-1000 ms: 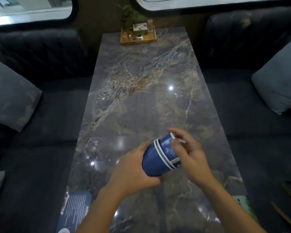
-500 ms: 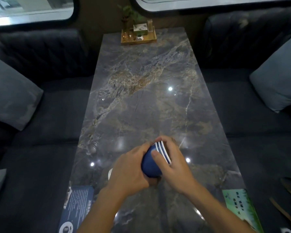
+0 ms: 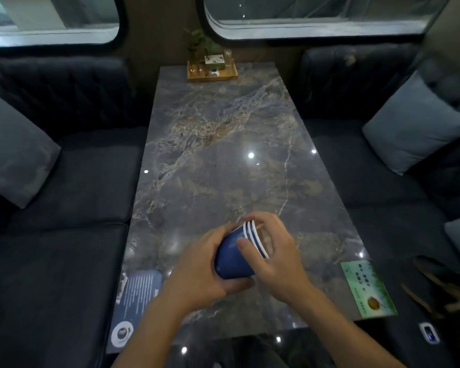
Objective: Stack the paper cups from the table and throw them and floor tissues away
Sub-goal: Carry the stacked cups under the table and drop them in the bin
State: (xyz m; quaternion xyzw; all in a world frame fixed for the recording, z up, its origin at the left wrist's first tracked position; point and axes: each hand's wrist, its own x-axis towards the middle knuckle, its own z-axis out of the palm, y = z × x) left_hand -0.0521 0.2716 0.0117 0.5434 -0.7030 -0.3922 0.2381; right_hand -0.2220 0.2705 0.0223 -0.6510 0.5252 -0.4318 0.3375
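A stack of blue paper cups point(image 3: 234, 257) with white rims lies tilted on its side, held above the near part of the marble table point(image 3: 223, 155). My left hand point(image 3: 199, 272) wraps the bottom of the stack from the left. My right hand point(image 3: 272, 251) covers the rim end, thumb across the cup wall and fingers curled over the rims. No tissues are in view and the floor is mostly hidden.
A wooden tray point(image 3: 211, 71) with a plant and small items stands at the table's far end. A blue card point(image 3: 137, 290) lies at the near left corner, a green card point(image 3: 367, 286) at the near right. Dark sofas with grey cushions point(image 3: 409, 126) flank the table.
My right hand has slid along the stack, pressing the protruding cup in so the rims sit closer together. The stack has tipped slightly and the view has drawn back from the table.
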